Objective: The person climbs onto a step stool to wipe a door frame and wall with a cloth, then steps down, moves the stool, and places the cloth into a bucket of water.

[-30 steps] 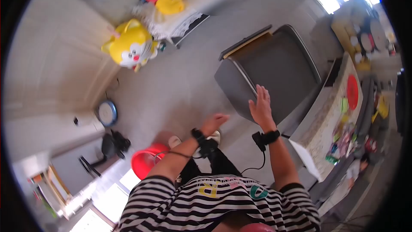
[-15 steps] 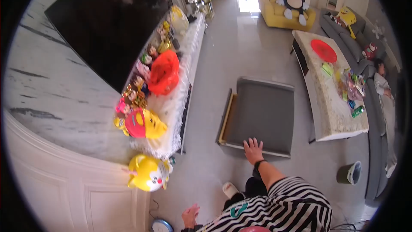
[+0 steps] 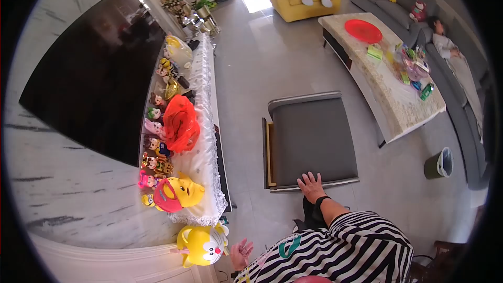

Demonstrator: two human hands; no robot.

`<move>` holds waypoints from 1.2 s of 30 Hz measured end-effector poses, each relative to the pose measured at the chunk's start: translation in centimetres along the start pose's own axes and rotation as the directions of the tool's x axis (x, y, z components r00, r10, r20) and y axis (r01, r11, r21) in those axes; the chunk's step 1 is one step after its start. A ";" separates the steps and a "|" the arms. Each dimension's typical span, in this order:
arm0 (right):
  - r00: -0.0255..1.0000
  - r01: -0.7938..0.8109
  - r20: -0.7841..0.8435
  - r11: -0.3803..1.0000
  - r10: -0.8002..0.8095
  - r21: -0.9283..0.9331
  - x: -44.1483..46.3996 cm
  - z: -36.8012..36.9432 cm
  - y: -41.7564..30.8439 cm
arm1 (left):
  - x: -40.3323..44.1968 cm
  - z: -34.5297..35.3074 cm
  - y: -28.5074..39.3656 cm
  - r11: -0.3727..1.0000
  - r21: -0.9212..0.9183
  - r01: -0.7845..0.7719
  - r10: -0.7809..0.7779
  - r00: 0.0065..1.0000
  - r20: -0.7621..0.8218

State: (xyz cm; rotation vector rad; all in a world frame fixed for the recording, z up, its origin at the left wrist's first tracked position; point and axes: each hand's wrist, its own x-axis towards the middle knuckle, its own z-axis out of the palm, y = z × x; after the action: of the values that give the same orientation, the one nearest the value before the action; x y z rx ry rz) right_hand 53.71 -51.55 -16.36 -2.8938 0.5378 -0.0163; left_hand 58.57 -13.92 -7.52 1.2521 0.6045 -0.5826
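Note:
A dark grey bedside cabinet (image 3: 314, 141) stands on the floor in front of me. Its drawer (image 3: 269, 149) sticks out a little on the left side, showing a light wooden edge. My right hand (image 3: 312, 187) lies on the cabinet's near edge with fingers spread, palm down. Low in the view, my left hand (image 3: 241, 254) hangs free with its fingers apart and nothing in them. Closest to it is a round yellow cartoon figure (image 3: 196, 243) at the end of the TV stand.
On the left runs a TV stand (image 3: 201, 162) with a lace cloth, several dolls and a red plastic bag (image 3: 182, 124). A coffee table (image 3: 387, 97) and a bin (image 3: 439, 163) stand to the right. Someone lies on the grey sofa (image 3: 463, 91). A yellow armchair (image 3: 293, 2) is further back.
My view has turned, so the coffee table and armchair sit further left in it. My right hand stays on the cabinet's near edge. The left hand remains free.

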 end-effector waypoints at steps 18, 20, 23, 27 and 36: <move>0.996 0.024 -0.083 0.993 -0.034 -0.113 19.1 -2.9 10.7 | 5.8 19.0 17.6 0.908 0.035 -0.418 0.398 0.886 0.237; 0.970 0.105 -0.212 0.990 -0.123 -0.093 22.1 -2.3 13.3 | 7.2 21.2 18.8 0.905 0.034 -0.425 0.404 0.881 0.244; 0.971 0.052 -0.228 0.997 -0.066 -0.065 26.6 -4.7 15.8 | 11.1 25.8 18.0 0.965 0.069 -0.254 0.226 0.936 0.271; 0.984 -0.177 -0.038 0.984 0.176 -0.020 31.2 -5.7 15.9 | 12.5 32.5 18.3 0.925 0.319 -0.209 0.072 0.916 0.394; 0.949 -0.077 0.074 0.004 -0.308 0.997 24.5 -22.5 4.7 | 12.4 42.9 17.4 0.800 0.554 -0.231 -0.322 0.614 0.721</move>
State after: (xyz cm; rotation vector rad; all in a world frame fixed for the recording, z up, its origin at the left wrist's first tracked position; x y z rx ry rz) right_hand 73.88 -68.90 4.14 -1.3542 0.0597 -0.0118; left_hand 83.77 -52.89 4.35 1.3850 -0.3712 -1.3695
